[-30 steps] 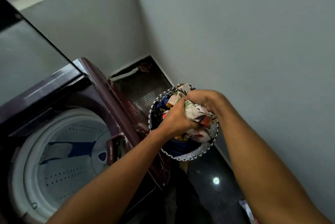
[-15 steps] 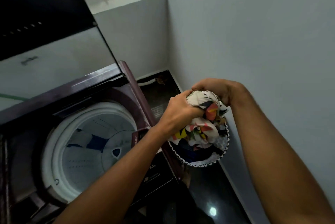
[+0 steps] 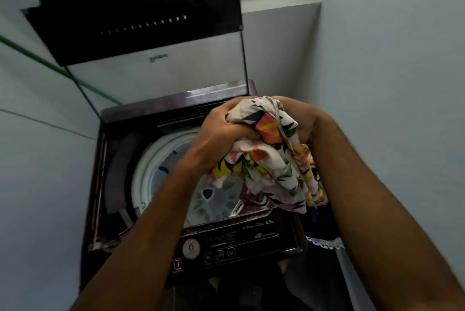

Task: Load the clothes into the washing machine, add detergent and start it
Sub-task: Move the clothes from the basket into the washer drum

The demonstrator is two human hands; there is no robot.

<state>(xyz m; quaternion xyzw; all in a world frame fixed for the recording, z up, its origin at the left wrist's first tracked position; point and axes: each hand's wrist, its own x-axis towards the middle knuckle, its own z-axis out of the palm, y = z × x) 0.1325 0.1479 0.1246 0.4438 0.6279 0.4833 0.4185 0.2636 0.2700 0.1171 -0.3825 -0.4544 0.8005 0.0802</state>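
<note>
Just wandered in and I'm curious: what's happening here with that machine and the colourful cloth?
A person is loading laundry. Both hands, left hand and right hand, grip a bunched floral garment above the open top-loading washing machine. Its lid stands raised, and the drum already holds some blue and white fabric. The laundry basket sits beside the machine.

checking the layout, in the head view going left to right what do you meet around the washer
green line on the wall → white drum rim → left hand → floral garment → right hand → basket's trimmed rim
</note>
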